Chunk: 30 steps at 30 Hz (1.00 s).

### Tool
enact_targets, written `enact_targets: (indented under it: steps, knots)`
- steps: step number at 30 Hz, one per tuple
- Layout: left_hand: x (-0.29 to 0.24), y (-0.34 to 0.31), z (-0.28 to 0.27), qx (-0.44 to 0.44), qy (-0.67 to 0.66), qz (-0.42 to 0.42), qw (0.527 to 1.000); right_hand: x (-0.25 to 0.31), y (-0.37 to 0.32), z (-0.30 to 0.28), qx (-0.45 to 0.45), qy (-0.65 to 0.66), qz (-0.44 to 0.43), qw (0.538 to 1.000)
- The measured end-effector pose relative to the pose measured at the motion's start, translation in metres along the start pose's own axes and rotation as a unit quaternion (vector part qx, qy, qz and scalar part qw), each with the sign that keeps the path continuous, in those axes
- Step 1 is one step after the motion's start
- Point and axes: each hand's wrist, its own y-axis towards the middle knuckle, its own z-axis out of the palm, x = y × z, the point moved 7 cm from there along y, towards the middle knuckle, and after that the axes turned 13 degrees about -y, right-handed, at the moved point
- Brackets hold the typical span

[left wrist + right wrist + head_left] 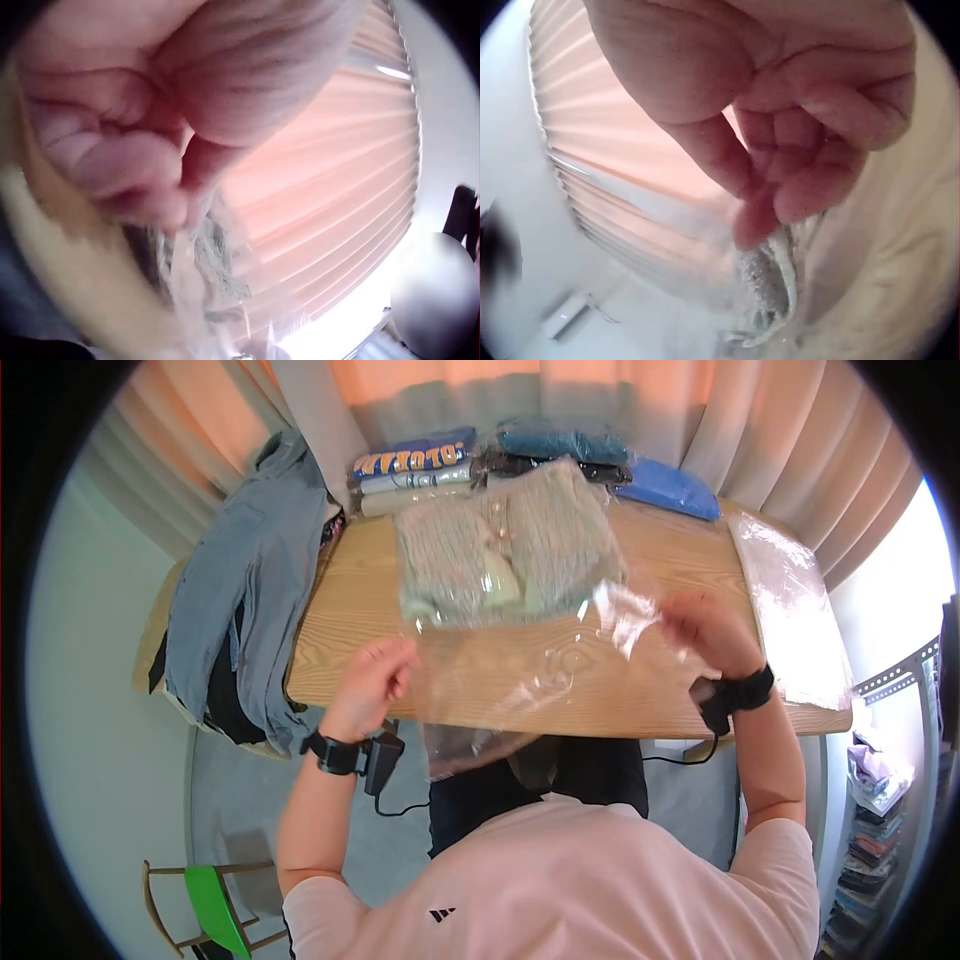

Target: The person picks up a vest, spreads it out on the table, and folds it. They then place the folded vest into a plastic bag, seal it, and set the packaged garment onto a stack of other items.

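A folded pale green ribbed knit garment (510,545) with buttons down its front lies inside a clear plastic bag (500,675). The bag's empty end stretches toward the person and hangs over the front table edge. On the left side of the bag, my left hand (372,682) pinches the film between thumb and curled fingers; in the left wrist view the film hangs below those fingertips (174,214). At the opposite side my right hand (710,635) pinches a bunched, shiny part of the plastic. The garment shows beyond the right fingertips (754,225) in the right wrist view.
Bagged folded clothes (415,470) are stacked along the back, beside a blue bagged garment (670,488). Blue-grey clothing (235,580) drapes over the table's left end. Flat clear bags (795,610) lie on the right. A chair (215,910) stands at lower left.
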Motion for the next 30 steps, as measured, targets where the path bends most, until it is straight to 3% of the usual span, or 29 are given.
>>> enact_targets:
  steps: [1, 2, 3, 4, 6, 9, 11, 13, 14, 15, 16, 18, 19, 21, 22, 24, 25, 27, 30]
  knots:
    - [0.029, -0.001, -0.011, 0.005, 0.041, -0.062, 0.997, -0.026, -0.005, 0.005, 0.031, -0.090, 0.045, 0.994]
    - [0.044, -0.004, -0.017, 0.003, 0.036, -0.069, 0.997, -0.050, -0.011, 0.011, 0.063, -0.179, 0.087, 0.978]
    - [0.058, -0.008, -0.019, 0.005, 0.091, -0.112, 0.990, -0.068, -0.021, 0.020, 0.094, -0.198, 0.148, 0.964]
    - [0.069, -0.011, -0.023, 0.008, 0.145, -0.155, 0.977, -0.069, -0.022, 0.018, 0.098, -0.198, 0.154, 0.963]
    - [0.060, -0.009, -0.033, -0.007, 0.154, -0.163, 0.975, -0.064, -0.022, 0.008, 0.080, -0.213, 0.164, 0.960]
    - [0.030, 0.006, -0.046, -0.120, 0.114, -0.051, 0.985, -0.041, 0.004, -0.006, 0.001, -0.272, 0.119, 0.955]
    - [0.021, 0.015, -0.030, -0.125, 0.139, -0.040, 0.982, -0.023, 0.024, -0.002, -0.042, -0.291, 0.097, 0.951]
    - [0.019, 0.030, -0.030, -0.130, 0.163, -0.028, 0.978, -0.006, 0.046, 0.014, -0.031, -0.375, -0.025, 0.926]
    - [0.020, 0.044, -0.036, -0.123, 0.246, 0.030, 0.961, -0.007, 0.057, 0.020, -0.034, -0.375, -0.026, 0.926]
    - [0.016, 0.051, -0.037, -0.115, 0.326, 0.089, 0.934, 0.004, 0.065, 0.026, -0.086, -0.442, -0.096, 0.888]
    - [0.013, 0.053, -0.031, -0.113, 0.327, 0.092, 0.934, 0.018, 0.070, 0.032, -0.137, -0.503, -0.166, 0.837]
    - [-0.003, 0.045, -0.006, -0.149, 0.410, 0.202, 0.877, 0.027, 0.082, 0.039, -0.129, -0.498, -0.134, 0.847]
    - [-0.008, 0.037, 0.006, -0.148, 0.410, 0.204, 0.876, 0.028, 0.087, 0.039, -0.119, -0.492, -0.100, 0.857]
    - [-0.023, 0.012, 0.056, -0.026, 0.508, 0.294, 0.810, 0.037, 0.088, 0.044, -0.089, -0.478, -0.109, 0.867]
    - [-0.027, 0.002, 0.069, -0.022, 0.507, 0.288, 0.812, 0.038, 0.086, 0.049, -0.053, -0.466, -0.115, 0.876]
    - [-0.011, -0.021, 0.114, 0.143, 0.565, 0.275, 0.764, 0.038, 0.079, 0.048, -0.053, -0.417, -0.119, 0.900]
    - [-0.003, -0.029, 0.124, 0.151, 0.558, 0.260, 0.773, 0.037, 0.072, 0.049, -0.058, -0.368, -0.131, 0.919]
    - [0.023, -0.045, 0.145, 0.226, 0.608, 0.226, 0.727, 0.042, 0.051, 0.055, -0.062, -0.301, -0.145, 0.941]
    - [0.055, -0.049, 0.150, 0.250, 0.638, 0.206, 0.698, 0.057, 0.015, 0.053, -0.096, -0.180, -0.176, 0.963]
